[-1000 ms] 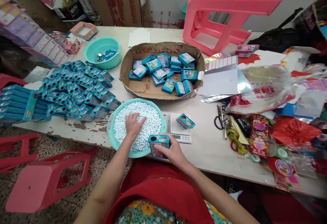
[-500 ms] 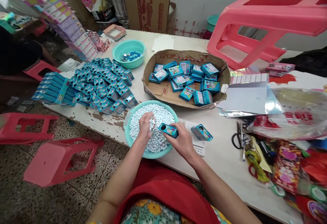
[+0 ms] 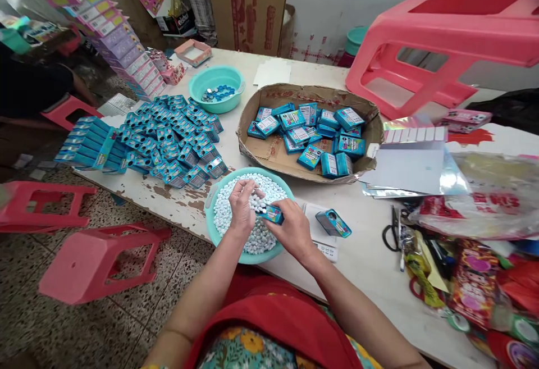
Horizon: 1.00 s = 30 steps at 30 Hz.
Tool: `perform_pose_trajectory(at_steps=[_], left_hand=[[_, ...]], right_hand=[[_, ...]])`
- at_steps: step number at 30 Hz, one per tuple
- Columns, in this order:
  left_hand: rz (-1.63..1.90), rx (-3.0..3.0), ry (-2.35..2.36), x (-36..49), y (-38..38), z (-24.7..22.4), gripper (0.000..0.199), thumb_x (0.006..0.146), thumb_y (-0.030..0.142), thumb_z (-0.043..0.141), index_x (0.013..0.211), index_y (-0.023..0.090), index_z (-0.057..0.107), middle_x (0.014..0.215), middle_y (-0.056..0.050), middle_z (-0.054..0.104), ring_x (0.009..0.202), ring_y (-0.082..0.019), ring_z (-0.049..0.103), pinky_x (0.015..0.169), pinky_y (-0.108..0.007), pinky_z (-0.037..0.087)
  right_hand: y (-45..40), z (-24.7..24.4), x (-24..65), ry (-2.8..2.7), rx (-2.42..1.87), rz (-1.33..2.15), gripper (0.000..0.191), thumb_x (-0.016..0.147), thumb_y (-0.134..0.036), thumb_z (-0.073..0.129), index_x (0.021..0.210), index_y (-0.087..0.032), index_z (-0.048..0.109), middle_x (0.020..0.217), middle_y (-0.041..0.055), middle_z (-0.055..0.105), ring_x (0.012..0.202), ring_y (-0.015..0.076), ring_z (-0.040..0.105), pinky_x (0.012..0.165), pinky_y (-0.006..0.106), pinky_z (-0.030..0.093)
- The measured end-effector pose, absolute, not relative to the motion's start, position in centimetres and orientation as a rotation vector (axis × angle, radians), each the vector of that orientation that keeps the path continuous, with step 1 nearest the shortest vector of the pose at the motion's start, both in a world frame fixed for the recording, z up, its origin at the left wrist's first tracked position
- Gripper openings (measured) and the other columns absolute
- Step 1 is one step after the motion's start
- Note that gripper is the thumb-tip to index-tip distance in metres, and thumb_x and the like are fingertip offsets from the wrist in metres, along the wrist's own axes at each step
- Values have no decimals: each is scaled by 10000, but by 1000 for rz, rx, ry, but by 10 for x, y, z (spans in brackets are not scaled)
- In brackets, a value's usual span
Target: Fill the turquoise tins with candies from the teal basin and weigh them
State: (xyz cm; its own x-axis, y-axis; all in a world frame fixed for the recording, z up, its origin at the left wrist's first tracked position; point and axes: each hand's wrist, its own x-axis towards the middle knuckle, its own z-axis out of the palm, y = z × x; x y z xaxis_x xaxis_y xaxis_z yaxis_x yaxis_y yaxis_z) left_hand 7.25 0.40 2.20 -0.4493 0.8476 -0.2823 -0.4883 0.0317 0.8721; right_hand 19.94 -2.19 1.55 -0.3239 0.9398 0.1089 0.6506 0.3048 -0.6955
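My right hand grips a small blue box over the right side of a teal basin full of pale blue-white pellets. Cupped at the box's left end, my left hand has its fingers curled around some pellets. Another blue box rests on a white scale to the right. Behind the basin, a low cardboard tray holds several blue boxes. Many blue boxes with round holes stand massed on the left.
A second teal basin contains blue discs. An upturned pink stool sits at the back right. Scissors, sheets and plastic bags lie on the right. Pink stools stand on the floor at left. A person's arm shows at far left.
The box in my right hand has moved left, up against my left hand. My left hand has turned its fingers toward the box, with pellets now showing in them.
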Motion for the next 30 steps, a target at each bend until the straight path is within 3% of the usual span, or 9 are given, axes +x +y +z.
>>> perform_pose_trajectory(at_steps=[10,19,25,30], left_hand=[[1592,462,1260,78,13,32,299,744,423,644,686,174,491,592,38,491,441,-61,456,432,-203,348],[1626,508,1238,82,17,43,250,792,389,605,711,165,533,506,36,497,497,-108,544,545,-233,431],[1685,577,1221,83,16,50,161,788,299,615,750,161,540,615,27,563,541,-92,561,584,-223,437],[1682,560,1210,84,18,52,134,807,291,584,779,167,543,569,36,537,532,-104,562,589,-236,450]], right_hand=[[-14,20,201,-2000,-1337,846,265,709,-254,678,963,-229,607,912,47,632,893,234,581,776,340,440],[-2,26,202,-1882,-1322,889,264,700,-240,693,954,-232,622,907,35,624,882,225,570,776,339,439],[2,30,202,-1846,-1288,918,275,699,-194,688,963,-223,615,919,35,622,888,218,570,787,335,440],[3,30,200,-1826,-1274,924,304,689,-166,675,980,-221,609,917,33,628,885,215,576,790,336,445]])
